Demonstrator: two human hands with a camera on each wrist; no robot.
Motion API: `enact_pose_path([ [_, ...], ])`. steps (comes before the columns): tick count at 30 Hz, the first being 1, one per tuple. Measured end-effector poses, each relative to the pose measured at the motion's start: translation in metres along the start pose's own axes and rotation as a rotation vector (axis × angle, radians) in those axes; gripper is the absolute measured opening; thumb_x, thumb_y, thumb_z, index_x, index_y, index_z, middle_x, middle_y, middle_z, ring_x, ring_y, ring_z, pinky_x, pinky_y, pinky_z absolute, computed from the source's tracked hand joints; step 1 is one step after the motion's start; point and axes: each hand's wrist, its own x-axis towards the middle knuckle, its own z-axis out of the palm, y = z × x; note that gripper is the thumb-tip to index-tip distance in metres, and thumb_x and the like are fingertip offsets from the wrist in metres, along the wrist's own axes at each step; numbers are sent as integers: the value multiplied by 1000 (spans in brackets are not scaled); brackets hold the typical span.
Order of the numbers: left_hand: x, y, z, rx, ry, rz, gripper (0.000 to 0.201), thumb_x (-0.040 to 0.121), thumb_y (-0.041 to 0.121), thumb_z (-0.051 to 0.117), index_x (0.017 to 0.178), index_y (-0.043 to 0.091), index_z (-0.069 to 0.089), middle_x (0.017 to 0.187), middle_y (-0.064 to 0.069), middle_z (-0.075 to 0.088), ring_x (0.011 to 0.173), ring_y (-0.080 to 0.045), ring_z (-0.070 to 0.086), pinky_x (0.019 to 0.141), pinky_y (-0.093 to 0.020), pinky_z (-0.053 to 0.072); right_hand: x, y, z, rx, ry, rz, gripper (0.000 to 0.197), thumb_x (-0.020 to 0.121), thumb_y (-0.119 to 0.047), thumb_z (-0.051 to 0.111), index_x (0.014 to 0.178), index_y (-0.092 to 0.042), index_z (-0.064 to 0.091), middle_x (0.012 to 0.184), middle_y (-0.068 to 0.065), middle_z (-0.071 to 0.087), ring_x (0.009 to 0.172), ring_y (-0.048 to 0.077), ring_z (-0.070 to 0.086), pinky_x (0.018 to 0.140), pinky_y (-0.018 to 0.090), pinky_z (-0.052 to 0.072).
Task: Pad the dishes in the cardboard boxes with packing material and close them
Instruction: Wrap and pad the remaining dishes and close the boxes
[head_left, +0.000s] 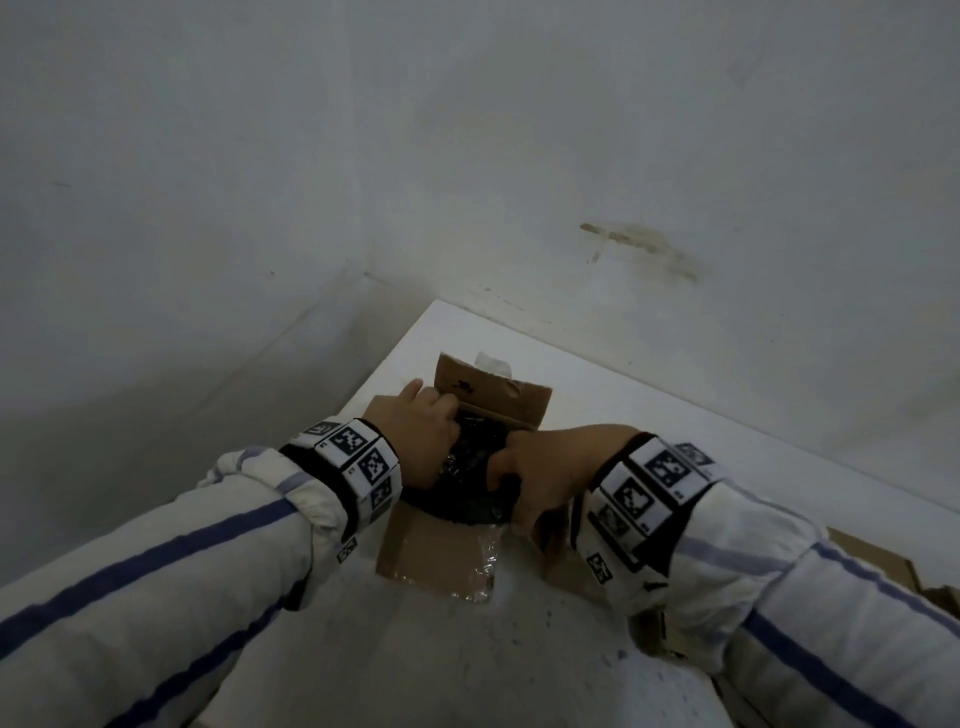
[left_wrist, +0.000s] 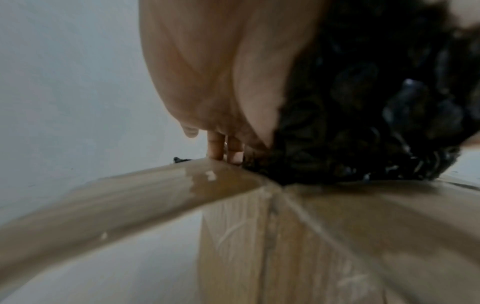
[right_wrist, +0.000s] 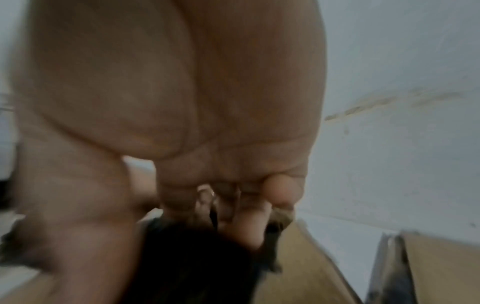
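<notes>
Cardboard box (head_left: 441, 551) stood open on the white desk (head_left: 649, 415), its far flap (head_left: 488, 392) raised and its near flap (head_left: 436, 558) folded outward, so closing was not yet done. Both my left hand (head_left: 421, 441) and my right hand (head_left: 535, 467) had fingers curled into the black bubble wrap (head_left: 478, 467), gripping it in the box mouth; I judged padding of this box under way. No dish showed beneath the wrap, and further cardboard (head_left: 878, 561) lay near the right sleeve, its state unclear.
</notes>
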Motion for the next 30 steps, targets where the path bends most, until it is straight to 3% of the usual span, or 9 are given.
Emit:
enact_pose_path([
  [6,-9,-8,-18,-273,-163,-9,41,81,50,52,116,28,52,126,-5,49,124,-28,41,116,-50,12,17,-2,6,85,295,6,32,85,-11,62,116,-10,57,115,11,60,96,24,55,59,23,36],
  [11,-18,-10,-15,-145,-282,27,60,79,63,58,128,28,51,149,-4,29,145,-24,11,116,-52,3,22,-8,15,16,312,-78,13,82,-7,58,88,-16,51,88,5,53,82,23,49,57,24,35],
  [14,-17,-11,-16,-135,-264,58,61,81,61,57,129,24,53,145,3,37,145,-19,9,114,-54,6,20,-10,15,-77,237,-95,21,90,-14,52,105,-7,65,104,12,64,86,25,54,69,27,39],
  [17,-12,-12,-19,-124,-267,69,63,78,61,61,128,22,55,142,3,41,143,-19,16,113,-52,9,22,-11,15,-64,139,-50,30,97,-17,46,117,0,61,118,17,61,89,20,48,78,25,35],
  [20,-7,-10,-24,-86,-277,76,63,77,60,62,126,22,57,141,3,43,141,-18,22,113,-51,8,27,-16,21,-182,39,4,34,97,-22,46,121,-1,57,127,17,54,119,32,47,102,37,33],
  [22,-6,-9,-23,-17,-222,82,50,82,49,63,124,24,58,138,3,45,137,-18,28,113,-50,12,36,-18,31,-269,1,106,21,93,-34,49,99,-17,60,117,13,52,124,31,40,108,44,23],
  [24,-7,-5,-17,106,-89,111,37,87,34,58,122,25,56,134,4,49,131,-18,34,109,-45,23,41,-18,37,-265,48,124,25,87,-44,51,71,-26,46,97,3,46,116,28,45,103,46,24],
  [27,-6,1,-4,171,46,83,40,85,33,56,123,22,53,130,0,49,126,-22,37,107,-42,26,37,-17,36,-259,124,102,22,91,-36,48,93,-20,62,97,2,54,105,25,52,95,43,30],
  [30,-5,6,1,187,91,60,43,83,32,57,124,23,50,130,-3,48,126,-26,37,111,-45,23,30,-17,35,-185,120,31,29,94,-28,46,115,-15,60,110,5,62,105,25,56,100,44,33],
])
